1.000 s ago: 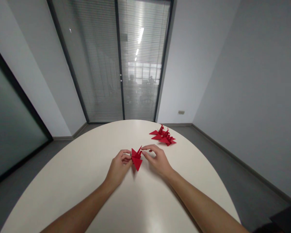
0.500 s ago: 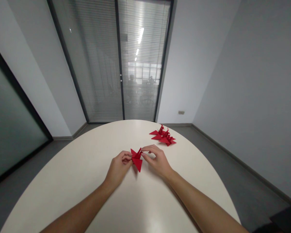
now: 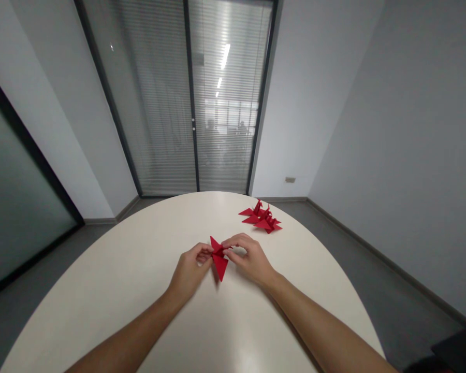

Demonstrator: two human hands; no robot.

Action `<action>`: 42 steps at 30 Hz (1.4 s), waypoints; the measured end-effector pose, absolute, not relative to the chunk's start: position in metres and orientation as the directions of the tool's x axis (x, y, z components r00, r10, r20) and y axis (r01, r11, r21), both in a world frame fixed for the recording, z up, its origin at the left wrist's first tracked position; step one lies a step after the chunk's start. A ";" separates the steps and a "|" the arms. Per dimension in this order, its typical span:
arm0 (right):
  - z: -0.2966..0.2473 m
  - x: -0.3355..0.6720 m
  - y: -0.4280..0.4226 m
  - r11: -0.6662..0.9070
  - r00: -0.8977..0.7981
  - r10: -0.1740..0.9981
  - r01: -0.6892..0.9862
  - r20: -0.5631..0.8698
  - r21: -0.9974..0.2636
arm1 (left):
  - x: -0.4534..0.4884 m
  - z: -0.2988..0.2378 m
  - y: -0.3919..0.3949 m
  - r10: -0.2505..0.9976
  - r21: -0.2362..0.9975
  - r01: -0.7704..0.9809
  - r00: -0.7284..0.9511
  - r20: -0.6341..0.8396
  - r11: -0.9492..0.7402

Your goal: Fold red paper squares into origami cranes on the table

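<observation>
A red origami crane (image 3: 219,263) is held just over the middle of the table, its wings spread toward and away from me. My left hand (image 3: 192,265) pinches its left end between thumb and fingers. On the other side, my right hand (image 3: 251,256) is closed on the crane's right end, thumb below and forefinger above, covering much of that end. Beyond my right hand, several finished-looking red paper cranes (image 3: 267,224) sit bunched together on the table.
The round cream table (image 3: 140,259) curves away on all sides, with its far edge just behind the bunched cranes. A glass partition with blinds (image 3: 229,155) stands past it. At lower right is a dark object (image 3: 458,347) I cannot identify.
My right hand has shifted slightly left and closed over the crane's right end. The crane has tilted, its wings now more spread and its near wing tip lower. My left hand keeps its pinch.
</observation>
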State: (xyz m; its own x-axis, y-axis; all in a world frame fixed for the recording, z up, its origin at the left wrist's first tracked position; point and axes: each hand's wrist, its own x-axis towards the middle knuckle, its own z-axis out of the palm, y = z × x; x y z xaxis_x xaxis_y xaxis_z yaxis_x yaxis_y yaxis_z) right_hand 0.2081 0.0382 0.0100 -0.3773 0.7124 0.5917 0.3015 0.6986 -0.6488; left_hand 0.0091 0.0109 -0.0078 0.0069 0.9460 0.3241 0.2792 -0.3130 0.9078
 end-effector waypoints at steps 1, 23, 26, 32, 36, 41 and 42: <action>0.011 0.208 0.038 0.697 -0.383 0.713 0.299 0.588 -0.651 | 0.009 -0.008 0.011 0.946 0.908 0.281 0.006 0.323 -0.312; 0.002 0.207 0.040 0.611 -0.304 0.788 0.280 0.536 -0.740 | 0.012 -0.006 0.012 0.972 0.966 0.136 -0.053 0.227 -0.218; 0.001 0.207 0.041 0.595 -0.298 0.800 0.282 0.521 -0.752 | 0.013 -0.005 0.012 0.977 0.975 0.092 -0.050 0.206 -0.201; 0.002 0.205 0.040 0.580 -0.295 0.808 0.249 0.510 -0.775 | 0.015 -0.002 0.010 0.978 0.976 0.074 -0.012 0.206 -0.205; 0.004 0.205 0.039 0.550 -0.294 0.826 0.229 0.481 -0.803 | 0.015 -0.002 0.009 0.983 0.979 0.085 -0.004 0.186 -0.185; 0.003 0.206 0.040 0.554 -0.281 0.825 0.240 0.489 -0.797 | 0.015 -0.002 0.010 0.981 0.979 0.078 -0.029 0.193 -0.191; 0.002 0.207 0.041 0.552 -0.275 0.827 0.241 0.490 -0.798 | 0.015 -0.002 0.010 0.979 0.978 0.077 -0.040 0.199 -0.195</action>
